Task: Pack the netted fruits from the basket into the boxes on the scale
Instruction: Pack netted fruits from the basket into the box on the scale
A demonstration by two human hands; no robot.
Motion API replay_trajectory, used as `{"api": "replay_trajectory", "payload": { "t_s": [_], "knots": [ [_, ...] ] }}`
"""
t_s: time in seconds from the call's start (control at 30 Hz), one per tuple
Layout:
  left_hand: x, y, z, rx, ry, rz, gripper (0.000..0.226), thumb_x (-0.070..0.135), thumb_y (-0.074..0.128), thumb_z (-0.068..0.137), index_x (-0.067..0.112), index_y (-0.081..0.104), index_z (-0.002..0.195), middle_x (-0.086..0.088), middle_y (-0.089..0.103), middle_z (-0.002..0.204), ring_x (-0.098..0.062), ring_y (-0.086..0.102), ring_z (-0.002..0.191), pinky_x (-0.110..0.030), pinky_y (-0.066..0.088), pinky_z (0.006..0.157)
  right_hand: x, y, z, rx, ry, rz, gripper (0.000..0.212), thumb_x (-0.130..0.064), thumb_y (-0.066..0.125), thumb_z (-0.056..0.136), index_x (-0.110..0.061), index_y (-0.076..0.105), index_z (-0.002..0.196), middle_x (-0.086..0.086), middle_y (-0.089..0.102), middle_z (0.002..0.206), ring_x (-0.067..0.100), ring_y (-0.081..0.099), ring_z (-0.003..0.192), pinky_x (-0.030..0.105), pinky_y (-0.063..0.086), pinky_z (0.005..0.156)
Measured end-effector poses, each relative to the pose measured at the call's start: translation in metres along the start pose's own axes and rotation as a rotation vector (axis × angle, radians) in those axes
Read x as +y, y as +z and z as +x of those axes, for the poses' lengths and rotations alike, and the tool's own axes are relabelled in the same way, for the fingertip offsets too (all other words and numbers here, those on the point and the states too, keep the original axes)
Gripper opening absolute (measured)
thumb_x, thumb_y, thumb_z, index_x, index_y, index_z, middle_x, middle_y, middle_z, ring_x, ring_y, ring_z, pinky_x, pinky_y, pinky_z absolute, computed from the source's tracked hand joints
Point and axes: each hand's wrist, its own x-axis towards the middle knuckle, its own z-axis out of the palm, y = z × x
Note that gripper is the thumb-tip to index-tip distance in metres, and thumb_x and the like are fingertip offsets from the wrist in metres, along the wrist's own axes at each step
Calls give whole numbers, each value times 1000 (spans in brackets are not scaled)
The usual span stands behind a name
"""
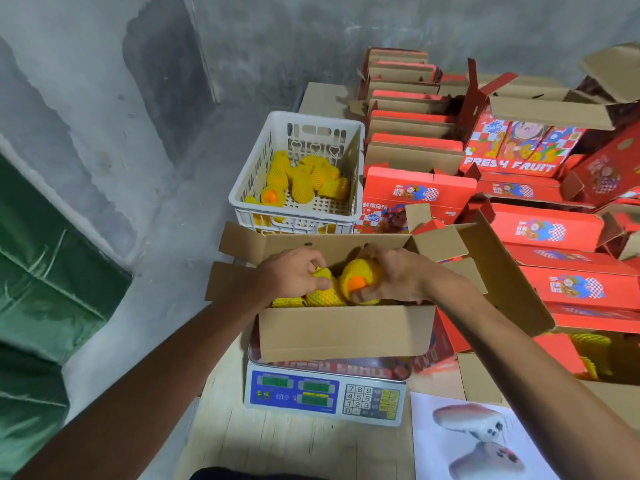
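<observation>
Netted fruits (pixel 325 292) are lying in the open box (pixel 343 332) that is sitting on the scale (pixel 325 393), directly under both hands. The left hand (pixel 294 275) is gripping one yellow-netted fruit with curled fingers. The right hand (pixel 398 275) is grasping another netted fruit (pixel 358 280), whose orange skin is showing through the net opening. Beyond the hands, the white basket (pixel 242 188) is holding more netted fruits (pixel 304 180). To the right of the right hand, red boxes (pixel 547 230) are lying in stacks.
</observation>
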Motion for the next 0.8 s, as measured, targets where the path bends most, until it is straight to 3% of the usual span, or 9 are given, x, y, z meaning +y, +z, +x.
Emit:
{"api": "replay_trajectory", "payload": {
  "t_s": [0.07, 0.13, 0.37, 0.53, 0.8],
  "knots": [
    [-1, -2, -3, 16, 23, -41, 45, 48, 78, 86, 25, 66, 123, 0, 67, 121, -19, 65, 110, -44, 52, 100, 0, 0, 2, 26, -12, -37, 84, -76, 73, 73, -32, 48, 140, -2, 65, 134, 20, 62, 121, 38, 52, 98],
    [-2, -2, -8, 34, 58, -75, 42, 47, 78, 87, 24, 68, 120, 1, 69, 116, -16, 67, 106, -44, 54, 98, 0, -1, 4, 47, -14, 15, 75, -72, 68, 81, -28, 52, 139, 1, 64, 137, 23, 60, 126, 40, 50, 102],
    [8, 2, -28, 79, 125, -209, 36, 44, 75, 90, 20, 71, 117, 10, 71, 103, 2, 68, 92, -44, 60, 89, -4, 4, -1, 117, -53, 89, 41, -47, 66, 96, -18, 66, 125, 7, 70, 126, 28, 63, 120, 44, 51, 100],
    [17, 4, -46, 86, 153, -215, 34, 39, 72, 94, 18, 70, 120, 4, 71, 107, -13, 71, 96, -40, 60, 87, -5, 10, -6, 110, -78, 137, 29, -40, 66, 97, -19, 71, 116, 1, 72, 119, 23, 64, 114, 42, 51, 100],
    [19, 13, -56, 117, 160, -118, 32, 38, 66, 98, 18, 69, 122, 4, 70, 110, -14, 68, 97, -27, 52, 81, -11, 14, -9, 109, -101, 207, 16, -33, 65, 98, -22, 73, 107, -3, 74, 107, 17, 66, 103, 39, 52, 97]
  ]
}}
